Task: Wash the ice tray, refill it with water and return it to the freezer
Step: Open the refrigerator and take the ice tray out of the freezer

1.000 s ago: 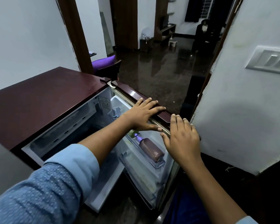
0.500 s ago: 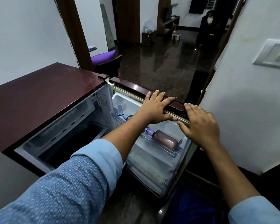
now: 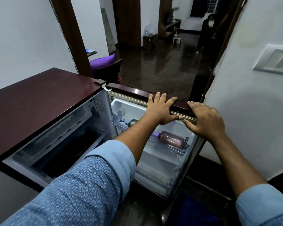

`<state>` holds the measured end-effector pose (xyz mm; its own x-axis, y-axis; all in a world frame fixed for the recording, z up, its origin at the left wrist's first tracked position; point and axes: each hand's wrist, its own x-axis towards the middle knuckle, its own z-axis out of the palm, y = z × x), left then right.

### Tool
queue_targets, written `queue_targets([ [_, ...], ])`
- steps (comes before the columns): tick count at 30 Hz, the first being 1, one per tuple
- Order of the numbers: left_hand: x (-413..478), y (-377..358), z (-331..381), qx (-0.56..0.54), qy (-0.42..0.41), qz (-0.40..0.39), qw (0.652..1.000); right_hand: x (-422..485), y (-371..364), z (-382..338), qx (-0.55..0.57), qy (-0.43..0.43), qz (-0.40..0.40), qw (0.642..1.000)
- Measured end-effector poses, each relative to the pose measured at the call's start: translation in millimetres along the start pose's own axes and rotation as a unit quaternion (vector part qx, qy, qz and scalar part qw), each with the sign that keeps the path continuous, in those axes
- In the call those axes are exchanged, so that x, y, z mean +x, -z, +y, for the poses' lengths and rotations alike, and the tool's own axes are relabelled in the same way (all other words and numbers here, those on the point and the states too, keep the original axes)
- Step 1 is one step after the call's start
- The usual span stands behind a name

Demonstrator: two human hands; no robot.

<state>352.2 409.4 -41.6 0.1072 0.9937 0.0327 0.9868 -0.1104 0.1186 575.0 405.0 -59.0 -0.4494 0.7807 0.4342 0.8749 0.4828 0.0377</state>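
White walls (image 3: 23, 38), glossy dark floor (image 3: 153, 67), purple cushion (image 3: 103, 60), switch plate (image 3: 278, 61); dim far shelving (image 3: 170, 25), perhaps.

Two hands: left hand (image 3: 162, 110), right hand (image 3: 204, 121). One refrigerator (image 3: 39, 101) with one open door (image 3: 137, 92). Two bottles in the door rack: one brown bottle (image 3: 171, 139), one partly hidden bottle (image 3: 131, 122). One purple cushion (image 3: 103, 61). One switch plate (image 3: 276, 60). One white stool (image 3: 176, 39).
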Motion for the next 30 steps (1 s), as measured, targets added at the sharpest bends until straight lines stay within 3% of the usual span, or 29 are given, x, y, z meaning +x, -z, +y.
queue_targets([
  [17, 6, -1, 1, -0.009, -0.001, 0.003, 1.0, 5, -13, 13, -0.013, 0.033, 0.035, 0.999],
  [25, -20, -18, -22, -0.05, -0.046, 0.054, 0.996, 4, -14, 15, 0.006, 0.038, 0.043, 0.998],
  [30, -48, -18, -38, -0.028, -0.034, 0.051, 0.998, 2, -14, 2, 0.058, 0.056, 0.137, 0.987],
])
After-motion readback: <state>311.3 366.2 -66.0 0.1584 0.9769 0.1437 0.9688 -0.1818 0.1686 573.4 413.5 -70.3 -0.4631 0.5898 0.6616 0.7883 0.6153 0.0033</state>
